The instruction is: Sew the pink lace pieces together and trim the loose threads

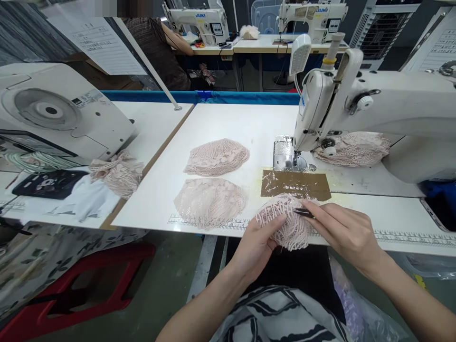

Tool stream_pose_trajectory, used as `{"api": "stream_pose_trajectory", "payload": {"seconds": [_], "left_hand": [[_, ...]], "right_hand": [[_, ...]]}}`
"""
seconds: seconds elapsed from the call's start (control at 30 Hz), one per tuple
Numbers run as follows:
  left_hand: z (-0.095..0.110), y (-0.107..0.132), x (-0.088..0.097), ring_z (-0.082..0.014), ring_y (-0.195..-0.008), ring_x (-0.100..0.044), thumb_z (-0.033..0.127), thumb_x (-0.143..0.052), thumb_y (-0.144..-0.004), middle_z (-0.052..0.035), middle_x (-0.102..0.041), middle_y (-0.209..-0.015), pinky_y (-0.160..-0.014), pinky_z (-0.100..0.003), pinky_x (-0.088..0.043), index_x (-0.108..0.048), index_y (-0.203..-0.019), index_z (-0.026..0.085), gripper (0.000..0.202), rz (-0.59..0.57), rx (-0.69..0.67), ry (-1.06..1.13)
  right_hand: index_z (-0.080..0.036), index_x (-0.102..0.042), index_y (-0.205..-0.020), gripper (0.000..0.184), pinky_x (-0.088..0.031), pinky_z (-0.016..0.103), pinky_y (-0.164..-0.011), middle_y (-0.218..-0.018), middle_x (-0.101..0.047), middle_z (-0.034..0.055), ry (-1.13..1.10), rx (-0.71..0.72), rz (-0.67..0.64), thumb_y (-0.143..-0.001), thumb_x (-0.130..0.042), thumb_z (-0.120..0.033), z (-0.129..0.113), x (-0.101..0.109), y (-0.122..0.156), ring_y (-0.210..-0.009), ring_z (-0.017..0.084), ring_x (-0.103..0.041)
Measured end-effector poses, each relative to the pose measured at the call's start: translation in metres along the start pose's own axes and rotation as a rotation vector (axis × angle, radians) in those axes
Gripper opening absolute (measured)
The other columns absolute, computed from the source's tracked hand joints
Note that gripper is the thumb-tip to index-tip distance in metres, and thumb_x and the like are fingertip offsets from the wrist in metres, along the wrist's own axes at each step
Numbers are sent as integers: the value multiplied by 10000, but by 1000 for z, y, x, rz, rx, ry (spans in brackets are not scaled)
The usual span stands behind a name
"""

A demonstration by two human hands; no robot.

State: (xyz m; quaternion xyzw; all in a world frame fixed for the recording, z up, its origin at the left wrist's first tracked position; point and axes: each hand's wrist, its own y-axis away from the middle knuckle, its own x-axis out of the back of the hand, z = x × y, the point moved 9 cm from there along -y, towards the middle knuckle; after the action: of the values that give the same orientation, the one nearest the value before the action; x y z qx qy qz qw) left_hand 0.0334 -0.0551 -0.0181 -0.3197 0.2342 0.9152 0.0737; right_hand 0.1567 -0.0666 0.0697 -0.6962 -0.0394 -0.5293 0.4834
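Rumpled, openwork pink lace [287, 225], lower centre of frame
Left hand [255, 244] pinches it under the thumb; right hand [347, 231], nearly closed, grips a slim dark tool [304, 212].

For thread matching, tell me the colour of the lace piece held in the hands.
The lace piece is pale pink; the head view shows it.

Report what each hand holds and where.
Left hand: the lace piece, by its left edge. Right hand: a dark pointed tool, behind its tip; whether it pinches lace is unclear.
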Motion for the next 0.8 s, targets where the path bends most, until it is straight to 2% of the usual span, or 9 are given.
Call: {"api": "stream_pose_trajectory", "payload": {"seconds": [0.33,0.57,0.7,0.8], "left_hand": [[0,1,-1,-214,-1074,-639,274,-657,-882,-73,-674,-1197,-861,-297,-529,-644,-1212,228,334,-27,0,-23],[-1,-4,5,-231,-1086,-640,231,-648,-882,-101,-682,-1176,-902,-317,-529,-656,-1170,161,297,14,-22,67],[-2,-5,5,-239,-1097,-639,174,-668,-847,-90,-694,-1147,-949,-341,-509,-667,-1134,164,287,-4,-26,114],[-3,-4,1,-240,-1089,-643,76,-687,-778,-79,-706,-1111,-972,-348,-490,-678,-1078,163,313,-30,-18,118]], "right_hand": [[-104,-537,-1287,452,-451,224,-572,-737,-647,14,3,5,13,-851,-658,-94,-2,3,-4,-614,96,-580],[-152,-534,-1326,499,-447,215,-611,-785,-671,23,-7,-99,13,-847,-677,-139,8,3,7,-634,93,-584],[-162,-546,-1318,526,-422,213,-578,-728,-639,7,-62,-130,31,-817,-696,-112,1,6,14,-584,89,-537],[-156,-553,-1312,522,-407,220,-558,-722,-634,5,-115,-140,-8,-811,-692,-104,-9,3,20,-566,89,-521]]}}
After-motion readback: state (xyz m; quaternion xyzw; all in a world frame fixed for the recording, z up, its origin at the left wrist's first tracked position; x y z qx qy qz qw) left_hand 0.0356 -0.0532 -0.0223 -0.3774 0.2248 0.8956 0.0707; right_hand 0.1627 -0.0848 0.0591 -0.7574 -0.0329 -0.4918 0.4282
